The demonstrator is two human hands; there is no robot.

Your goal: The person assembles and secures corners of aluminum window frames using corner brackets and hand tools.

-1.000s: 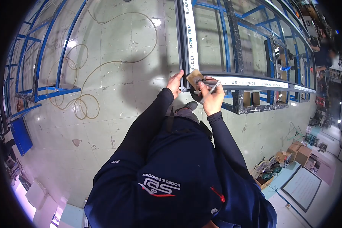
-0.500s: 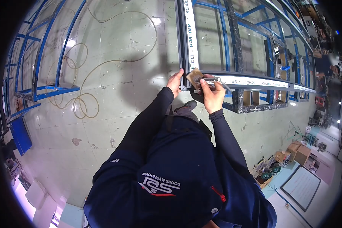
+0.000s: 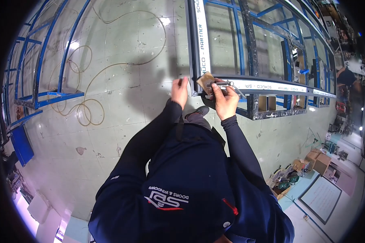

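Note:
My right hand (image 3: pixel 226 99) grips a slim grey hand tool (image 3: pixel 221 84) with its thumb and fingers. A tan, roughly square pad (image 3: pixel 206 81) shows at the tool's left end, over the corner of a dark window or door frame (image 3: pixel 194 60). White protective tape with blue lettering (image 3: pixel 201 36) runs along both frame bars. Just left of that corner, my left hand (image 3: pixel 179 94) is off the frame, its fingers loosely curled and apart from the thumb. Nothing shows in it.
Blue metal racks (image 3: pixel 253 60) stand beneath and behind the frame. Another blue rack (image 3: pixel 63 97) stands at left, beside a coiled yellowish hose (image 3: pixel 85 111) on the floor. Cardboard boxes (image 3: pixel 318 162) and a whiteboard (image 3: pixel 321 199) lie at lower right. Another person (image 3: pixel 346 77) is at far right.
My left hand has let go of the frame's corner and drawn back slightly to the left. My right hand stays at the corner with the tool, nearly unmoved.

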